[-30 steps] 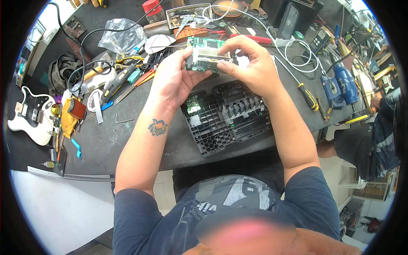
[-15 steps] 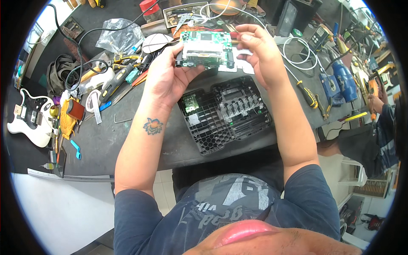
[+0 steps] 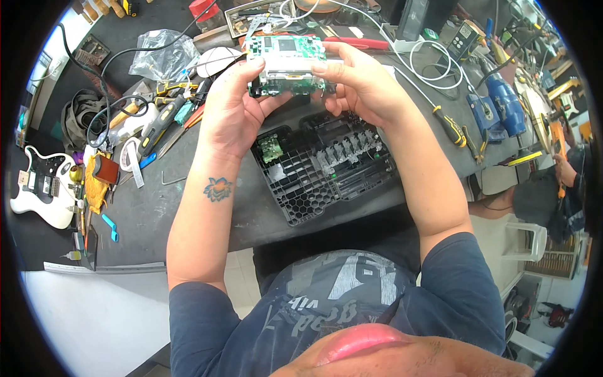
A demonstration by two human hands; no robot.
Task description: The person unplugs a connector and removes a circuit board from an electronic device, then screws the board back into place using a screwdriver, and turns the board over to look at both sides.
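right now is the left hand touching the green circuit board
Touching: the head view shows the left hand holding the green circuit board, thumb against its left edge.

Green circuit-board assembly (image 3: 287,61) was held by its two ends between left hand (image 3: 237,110) and right hand (image 3: 364,83), thumbs on top, long side crosswise, upper face visible. Dark square chip (image 3: 287,45) sat near far edge; pale flat strip (image 3: 287,65) ran across the middle; clear and dark parts (image 3: 294,83) lined the near side, fine detail too small to tell.
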